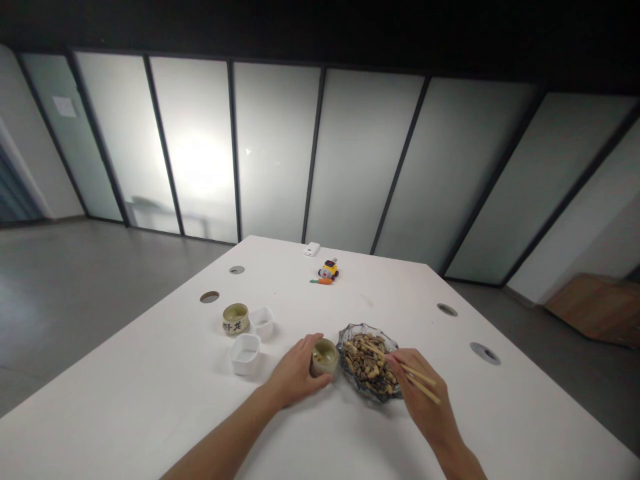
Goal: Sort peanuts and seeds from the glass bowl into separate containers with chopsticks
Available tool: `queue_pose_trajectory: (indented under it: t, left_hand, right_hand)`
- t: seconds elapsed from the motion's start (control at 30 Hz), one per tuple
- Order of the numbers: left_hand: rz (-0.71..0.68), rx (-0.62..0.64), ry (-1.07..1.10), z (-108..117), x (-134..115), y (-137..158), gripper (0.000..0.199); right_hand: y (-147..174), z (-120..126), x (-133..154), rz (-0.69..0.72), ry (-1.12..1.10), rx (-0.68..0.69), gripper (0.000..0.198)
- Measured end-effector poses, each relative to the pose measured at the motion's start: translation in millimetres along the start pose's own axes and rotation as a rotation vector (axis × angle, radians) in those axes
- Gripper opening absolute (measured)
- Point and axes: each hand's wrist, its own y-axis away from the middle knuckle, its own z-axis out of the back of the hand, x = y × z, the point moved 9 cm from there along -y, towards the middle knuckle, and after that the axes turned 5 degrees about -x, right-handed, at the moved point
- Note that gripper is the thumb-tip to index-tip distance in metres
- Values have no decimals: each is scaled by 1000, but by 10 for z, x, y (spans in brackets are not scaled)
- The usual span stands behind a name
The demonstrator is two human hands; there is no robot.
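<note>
My left hand [300, 373] is curled around the side of a small greenish ceramic cup [325, 360], which stands on the table with a few small bits inside. Right beside the cup is a clear scalloped glass bowl [357, 387], filled with striped sunflower seeds and paler nuts [370, 363]. In my right hand [420, 390] a pair of wooden chopsticks [423, 387] is pinched, their tips down among the seeds and nuts.
On the white table [175, 393], left of my hands, stand a second ceramic cup [235, 320] with dark characters and two white plastic containers [245, 355]. Farther back lie a yellow toy car [329, 269], an orange-handled item [324, 281] and a white case [311, 249].
</note>
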Motion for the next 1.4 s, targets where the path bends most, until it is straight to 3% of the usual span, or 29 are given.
queue_pose_trajectory:
  t: [0.27,0.57,0.8,0.93,1.03,1.27,1.4]
  left_hand:
    - [-14,-6,-5,-5,12,-4,77]
    - [0,6,-5,-13,15,1,79]
    - [-3,-3,3,-11,11,-6,77]
    - [-2,-4,3,-7,0,-5,76]
    - [-7,-6,5,2,-10,-4,77]
    - [-7,-2,3,10,-17,-3,77]
    - [-9,-7,-2,4,-5,-3,77]
  right_hand:
    - [7,-62,48,52,-35,59,15]
    - [-6,184,25,28,76,-160,20]
    - [33,255,-125,-209,14,-266,37]
    - [71,116,-114,-302,-125,-201,41]
    - [61,44,-51,-291,-131,-132,42]
    - [-7,256,-29,-149,81,-236,43]
    - [-21,166,-47,-117,77,-154,42]
